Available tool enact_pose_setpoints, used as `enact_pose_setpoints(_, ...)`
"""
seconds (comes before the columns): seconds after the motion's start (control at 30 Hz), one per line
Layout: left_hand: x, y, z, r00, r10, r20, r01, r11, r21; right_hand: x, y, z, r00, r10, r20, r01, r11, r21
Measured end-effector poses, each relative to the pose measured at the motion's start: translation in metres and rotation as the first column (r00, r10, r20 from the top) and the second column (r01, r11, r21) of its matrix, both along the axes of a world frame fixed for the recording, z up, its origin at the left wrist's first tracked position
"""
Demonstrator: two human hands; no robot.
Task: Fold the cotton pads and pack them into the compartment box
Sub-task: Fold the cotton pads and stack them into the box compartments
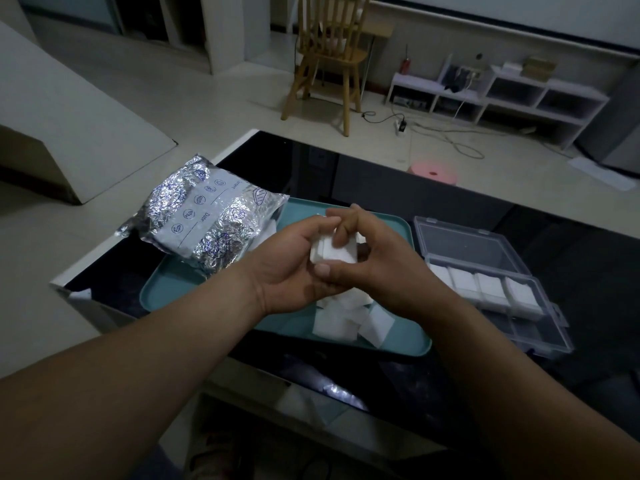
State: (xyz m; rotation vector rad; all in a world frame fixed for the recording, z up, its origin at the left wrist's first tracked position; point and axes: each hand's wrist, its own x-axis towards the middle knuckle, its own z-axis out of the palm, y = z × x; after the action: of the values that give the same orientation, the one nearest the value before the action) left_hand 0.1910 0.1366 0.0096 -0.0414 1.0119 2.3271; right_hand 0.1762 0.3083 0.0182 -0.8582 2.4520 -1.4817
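Dark table [381,188]: teal tray [166,289] of pads [341,327], compartment box [526,332] part-filled

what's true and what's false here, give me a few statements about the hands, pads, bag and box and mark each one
1. The left hand and the right hand both hold cotton pads above the tray. True.
2. The box has pads in its far row. True.
3. The box's lid is shut. False: the lid stands open, tipped back.
4. The foil bag lies right of the box. False: the foil bag lies on the tray's left end.
5. Loose pads lie on the tray under the hands. True.
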Motion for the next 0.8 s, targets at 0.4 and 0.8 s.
enact_pose_setpoints(0.4, -0.009, -0.004, 0.001, 0.919, 0.352, 0.177, -0.345, 0.936, -0.067, -0.011, 0.005, -0.001, 0.932, -0.341, 0.126, 0.353, 0.930, -0.098)
enact_pose_setpoints(0.8, -0.013, -0.007, -0.006, 0.839, 0.533, 0.106, -0.479, 0.817, -0.321, -0.007, 0.012, -0.027, 0.984, 0.119, -0.129, 0.020, 0.654, 0.756)
